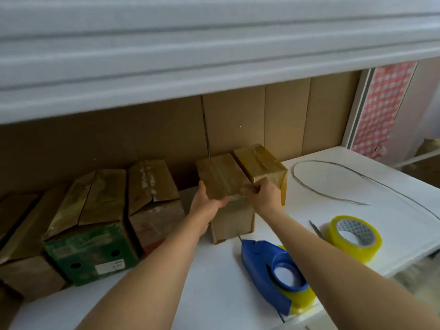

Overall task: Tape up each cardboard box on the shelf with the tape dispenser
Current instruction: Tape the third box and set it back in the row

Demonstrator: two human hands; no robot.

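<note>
A small brown cardboard box (pixel 234 220) stands upright on the white shelf (pixel 214 289), its two top flaps folded down with a gap between them. My left hand (pixel 206 201) grips the near left edge of the left flap. My right hand (pixel 263 192) grips the near edge of the right flap. The blue tape dispenser (pixel 266 272), loaded with a yellowish roll, lies on the shelf to the right of my right forearm, untouched. To the left stand a brown box with a torn top (pixel 154 201), a green printed box (pixel 90 244) and a further brown box (pixel 26 265).
A spare roll of yellowish tape (pixel 354 236) lies at the right, with a thin dark blade-like tool (pixel 316 228) beside it. A grey cord (pixel 333 184) loops over the shelf's far right. Cardboard sheets (pixel 273 120) line the back. An upper shelf (pixel 190 55) overhangs.
</note>
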